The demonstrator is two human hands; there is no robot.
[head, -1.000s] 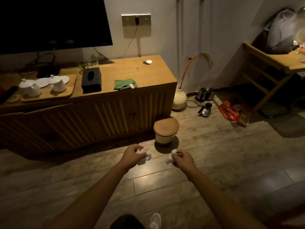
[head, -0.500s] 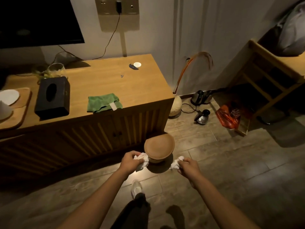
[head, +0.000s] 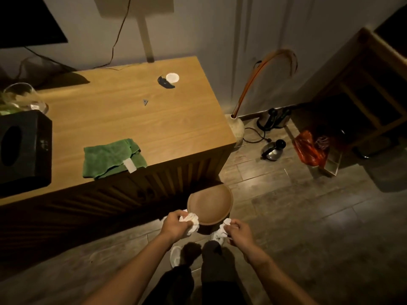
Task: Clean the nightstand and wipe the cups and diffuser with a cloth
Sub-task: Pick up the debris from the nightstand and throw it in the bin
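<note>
- You've closed in: your left hand (head: 175,224) and right hand (head: 236,232), each clenched on crumpled tissue (head: 190,221), now reach the lidded bin (head: 210,204).
- Binning comes next; the green cloth (head: 112,158) waits at ten o'clock.

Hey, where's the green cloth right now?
In the head view, the green cloth lies folded on the wooden cabinet, close to its front edge, just right of the black tissue box. Neither hand touches it.

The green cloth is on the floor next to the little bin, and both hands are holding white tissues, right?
Not quite. The head view shows the green cloth lying on the wooden cabinet, not on the floor. Both the left hand and right hand do hold white tissues near the bin.
</note>
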